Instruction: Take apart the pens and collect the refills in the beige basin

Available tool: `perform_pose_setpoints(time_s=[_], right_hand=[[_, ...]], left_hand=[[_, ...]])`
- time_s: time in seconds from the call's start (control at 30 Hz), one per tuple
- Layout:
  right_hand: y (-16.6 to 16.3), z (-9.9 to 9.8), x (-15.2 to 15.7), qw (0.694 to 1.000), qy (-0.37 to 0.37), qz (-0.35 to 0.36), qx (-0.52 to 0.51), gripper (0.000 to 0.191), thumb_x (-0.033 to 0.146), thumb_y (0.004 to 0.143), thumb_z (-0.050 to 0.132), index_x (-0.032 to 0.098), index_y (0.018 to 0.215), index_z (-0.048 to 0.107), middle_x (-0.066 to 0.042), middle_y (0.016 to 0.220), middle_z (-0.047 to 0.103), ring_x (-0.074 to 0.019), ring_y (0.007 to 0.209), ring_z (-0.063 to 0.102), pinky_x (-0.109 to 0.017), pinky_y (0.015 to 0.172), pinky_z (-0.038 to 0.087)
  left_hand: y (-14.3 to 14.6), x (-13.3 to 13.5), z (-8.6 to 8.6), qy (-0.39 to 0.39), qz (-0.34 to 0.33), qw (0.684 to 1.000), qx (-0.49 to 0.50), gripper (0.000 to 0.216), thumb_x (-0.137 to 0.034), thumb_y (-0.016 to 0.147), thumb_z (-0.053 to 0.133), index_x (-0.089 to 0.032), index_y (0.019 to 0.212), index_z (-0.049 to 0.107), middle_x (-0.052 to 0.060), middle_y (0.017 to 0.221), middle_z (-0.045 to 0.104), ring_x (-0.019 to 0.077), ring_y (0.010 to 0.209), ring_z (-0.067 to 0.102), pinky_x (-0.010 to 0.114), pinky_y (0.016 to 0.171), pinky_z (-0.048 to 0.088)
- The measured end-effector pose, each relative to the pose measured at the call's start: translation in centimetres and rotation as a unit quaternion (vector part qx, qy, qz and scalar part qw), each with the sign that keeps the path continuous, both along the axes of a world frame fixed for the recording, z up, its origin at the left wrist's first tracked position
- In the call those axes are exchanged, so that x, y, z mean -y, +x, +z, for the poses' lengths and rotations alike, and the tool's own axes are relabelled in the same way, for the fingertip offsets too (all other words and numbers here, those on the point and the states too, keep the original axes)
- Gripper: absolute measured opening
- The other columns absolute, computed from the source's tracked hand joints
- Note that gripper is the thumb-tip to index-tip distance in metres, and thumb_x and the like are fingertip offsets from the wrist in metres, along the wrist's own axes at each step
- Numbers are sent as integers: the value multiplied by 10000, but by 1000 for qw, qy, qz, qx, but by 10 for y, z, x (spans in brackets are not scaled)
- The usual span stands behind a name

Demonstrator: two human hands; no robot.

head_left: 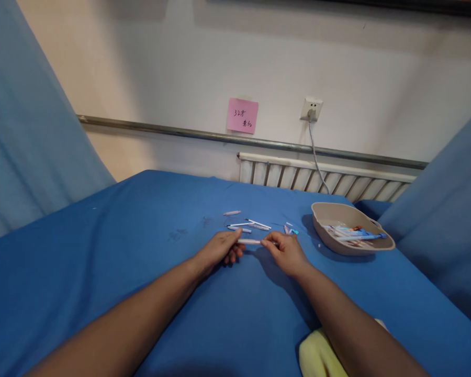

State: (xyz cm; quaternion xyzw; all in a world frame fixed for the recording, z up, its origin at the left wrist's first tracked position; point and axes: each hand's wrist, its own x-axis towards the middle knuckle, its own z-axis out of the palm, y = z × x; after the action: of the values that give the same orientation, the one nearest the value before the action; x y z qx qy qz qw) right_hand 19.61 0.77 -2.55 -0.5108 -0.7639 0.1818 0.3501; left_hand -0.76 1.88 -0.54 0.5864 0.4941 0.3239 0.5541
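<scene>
The left hand (pixel 222 246) and the right hand (pixel 286 252) grasp opposite ends of a slim, pale, straight-sided pen barrel (pixel 251 241), which is held over a softly creased blue cloth (pixel 235 314). Just beyond it lie thin white rods (pixel 258 223) and a tapered pinkish tube (pixel 232 213); to the right, a beige, round-cornered basin (pixel 325 235) with sloping walls holds a jumble of slender white and blue pen parts (pixel 359 236)

Pen parts (pixel 259 227) on the sheet (pixel 204 319) — basket (pixel 337 246) to their right, radiator (pixel 286 177) behind
</scene>
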Motion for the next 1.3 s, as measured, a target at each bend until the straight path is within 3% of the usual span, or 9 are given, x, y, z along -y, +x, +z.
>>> perform_pose_setpoints(time_s=[0.1,0.23,0.33,0.6,0.8,0.93,1.0,1.1,1.3], right_hand=[[1,0,0,1000,0,-2,-6,218,354,847,519,204,790,665,-20,713,678,-163,660,587,-256,626,380],[1,-5,-4,999,-9,-5,-40,219,366,840,526,204,787,664,-11,686,665,-160,644,585,-247,601,391],[1,-8,-7,998,-16,-23,-63,229,379,848,511,208,808,658,-6,687,662,-159,649,593,-247,610,405],[-3,3,-5,1000,9,-11,-10,182,329,839,538,215,801,675,-16,723,675,-155,678,588,-244,623,390],[-5,0,-12,996,-63,-34,-57,204,350,812,560,197,743,675,16,610,625,-122,557,528,-218,531,358],[-5,-5,-15,994,-67,-33,-85,224,367,814,547,193,747,671,20,602,611,-120,546,522,-218,524,360],[-5,-6,-13,995,-50,-34,-80,212,364,813,547,201,770,675,16,627,624,-124,560,530,-222,538,368],[-4,-5,-11,997,-31,-29,-68,196,354,814,548,208,787,676,8,676,644,-131,599,548,-226,565,379],[-2,-4,-11,996,-50,-24,-75,172,326,799,557,200,748,662,18,611,604,-126,556,517,-226,543,365]], left_hand=[[0,-2,-2,15,-11,1000,-6,378,-502,721,615,-131,670,559,-36,497,508,68,395,418,191,393,292],[-1,-3,-2,50,-8,997,50,331,-308,609,748,-138,844,590,-24,649,569,79,531,501,192,497,369],[-2,-2,-2,25,-7,998,63,387,-358,678,701,-145,977,578,27,776,625,104,575,551,200,488,387],[-4,-8,0,19,1,999,32,353,-478,708,644,-142,654,552,-28,516,531,79,430,448,197,438,342],[-2,-7,5,100,12,994,45,257,-299,564,767,-149,712,619,-7,673,600,129,632,554,236,599,433],[1,-3,5,71,20,994,81,453,-334,592,766,-175,981,599,52,915,656,169,759,620,265,642,482],[3,-3,3,37,26,996,78,426,-448,680,688,-162,978,580,50,829,660,145,627,610,248,538,470],[3,-4,-2,18,28,998,44,392,-533,751,579,-142,731,556,-12,560,572,92,421,497,205,416,384],[3,-5,-4,50,22,997,53,324,-431,670,683,-148,664,527,-38,534,535,81,440,480,203,450,392]])
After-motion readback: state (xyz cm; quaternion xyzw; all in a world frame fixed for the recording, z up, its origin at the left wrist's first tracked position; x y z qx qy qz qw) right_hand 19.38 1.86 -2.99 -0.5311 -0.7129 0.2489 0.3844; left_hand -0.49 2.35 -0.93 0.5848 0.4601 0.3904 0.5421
